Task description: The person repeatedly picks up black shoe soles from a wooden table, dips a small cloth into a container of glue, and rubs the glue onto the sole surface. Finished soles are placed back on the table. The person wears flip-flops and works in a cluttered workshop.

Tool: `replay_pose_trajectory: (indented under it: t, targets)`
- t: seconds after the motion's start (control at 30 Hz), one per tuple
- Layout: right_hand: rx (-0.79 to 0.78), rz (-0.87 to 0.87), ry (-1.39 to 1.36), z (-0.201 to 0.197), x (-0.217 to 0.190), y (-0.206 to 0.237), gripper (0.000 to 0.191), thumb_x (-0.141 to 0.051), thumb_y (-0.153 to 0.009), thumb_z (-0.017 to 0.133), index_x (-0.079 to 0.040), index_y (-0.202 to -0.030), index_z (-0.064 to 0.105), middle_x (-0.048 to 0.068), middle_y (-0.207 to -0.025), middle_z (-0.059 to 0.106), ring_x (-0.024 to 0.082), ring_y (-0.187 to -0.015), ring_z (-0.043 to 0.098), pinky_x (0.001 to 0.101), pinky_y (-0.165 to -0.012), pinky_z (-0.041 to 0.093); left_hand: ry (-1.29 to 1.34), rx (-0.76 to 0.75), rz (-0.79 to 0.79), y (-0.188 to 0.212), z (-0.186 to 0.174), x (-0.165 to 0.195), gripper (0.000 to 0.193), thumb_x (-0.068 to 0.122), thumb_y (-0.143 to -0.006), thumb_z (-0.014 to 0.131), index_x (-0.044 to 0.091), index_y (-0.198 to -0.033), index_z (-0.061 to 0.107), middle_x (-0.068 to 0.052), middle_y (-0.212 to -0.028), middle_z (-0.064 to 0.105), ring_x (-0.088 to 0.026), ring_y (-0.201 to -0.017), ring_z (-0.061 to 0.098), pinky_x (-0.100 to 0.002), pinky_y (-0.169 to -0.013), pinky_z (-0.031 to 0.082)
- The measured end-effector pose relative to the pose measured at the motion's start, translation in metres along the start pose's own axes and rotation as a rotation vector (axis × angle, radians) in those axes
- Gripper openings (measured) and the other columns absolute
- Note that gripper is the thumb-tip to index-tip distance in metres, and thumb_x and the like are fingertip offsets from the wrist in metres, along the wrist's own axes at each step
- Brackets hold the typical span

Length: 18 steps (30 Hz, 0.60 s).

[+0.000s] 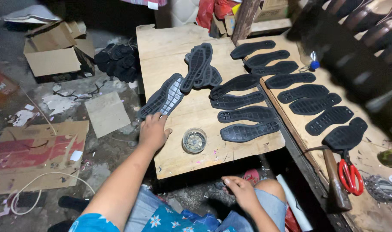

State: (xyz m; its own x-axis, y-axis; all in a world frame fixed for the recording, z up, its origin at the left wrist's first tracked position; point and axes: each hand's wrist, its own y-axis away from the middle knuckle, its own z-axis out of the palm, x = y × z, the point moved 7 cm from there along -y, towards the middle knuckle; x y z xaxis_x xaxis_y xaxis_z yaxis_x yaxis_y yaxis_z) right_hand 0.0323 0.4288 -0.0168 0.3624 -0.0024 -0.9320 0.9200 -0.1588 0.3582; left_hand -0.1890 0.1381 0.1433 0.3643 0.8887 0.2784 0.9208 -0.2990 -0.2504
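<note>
My left hand [153, 130] rests on the left edge of a wooden board [174, 51], its fingers touching the heel end of a black rubber shoe sole [163, 96] that lies tread-up. My right hand [240, 189] hangs below the board's front edge by my knee, fingers loosely curled and holding nothing that I can see. A small pile of soles [200, 68] sits behind the one I touch. Several more soles [243, 115] lie in a column on the board's right part. A round open tin [194, 140] stands near my left hand.
A second bench [368, 154] on the right carries a row of soles [308, 92], a hammer [333, 176], red-handled scissors [350, 175]. On the floor at left are an open cardboard box [54, 51], flat cardboard pieces [106, 113] and a heap of dark soles [118, 62].
</note>
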Motion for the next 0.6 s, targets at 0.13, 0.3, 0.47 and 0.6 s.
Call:
replay_pose_trajectory:
  t: [0.13, 0.3, 0.47, 0.6]
  targets:
    - [-0.061, 0.109, -0.298, -0.002, 0.031, 0.036, 0.040, -0.025, -0.096, 0.059, 0.002, -0.123, 0.070, 0.013, -0.090, 0.077, 0.019, -0.075, 0.071, 0.0329, -0.071, 0.058, 0.068, 0.040, -0.110, -0.014, 0.007, -0.015, 0.068, 0.029, -0.073, 0.085, 0.009, -0.133, 0.061, -0.016, -0.138, 0.051, -0.037, -0.126, 0.047, -0.050, -0.096, 0.048]
    - [-0.042, 0.175, -0.540, -0.018, 0.055, 0.064, 0.037, -0.020, -0.095, 0.059, 0.001, -0.126, 0.067, 0.014, -0.093, 0.076, 0.022, -0.077, 0.070, 0.0380, -0.074, 0.059, 0.094, 0.022, -0.122, -0.025, 0.009, -0.030, 0.055, 0.017, -0.076, 0.080, 0.007, -0.127, 0.064, -0.016, -0.133, 0.056, -0.039, -0.123, 0.050, -0.048, -0.100, 0.049]
    - [-0.008, 0.025, -0.285, -0.016, 0.026, 0.071, 0.037, -0.017, -0.096, 0.062, 0.002, -0.126, 0.070, 0.012, -0.097, 0.077, 0.017, -0.084, 0.070, 0.0330, -0.078, 0.057, 0.199, 0.227, -0.109, -0.015, -0.040, -0.018, 0.045, 0.019, -0.075, 0.079, 0.004, -0.115, 0.065, -0.017, -0.115, 0.065, -0.041, -0.116, 0.052, -0.049, -0.100, 0.048]
    - [-0.008, -0.153, -0.043, 0.003, -0.040, 0.063, 0.034, -0.017, -0.097, 0.065, 0.000, -0.124, 0.074, 0.007, -0.095, 0.075, 0.014, -0.085, 0.069, 0.0281, -0.081, 0.054, 0.319, 0.445, -0.141, 0.036, -0.111, -0.014, 0.046, 0.018, -0.075, 0.083, 0.002, -0.112, 0.061, -0.022, -0.108, 0.065, -0.041, -0.110, 0.056, -0.047, -0.095, 0.048]
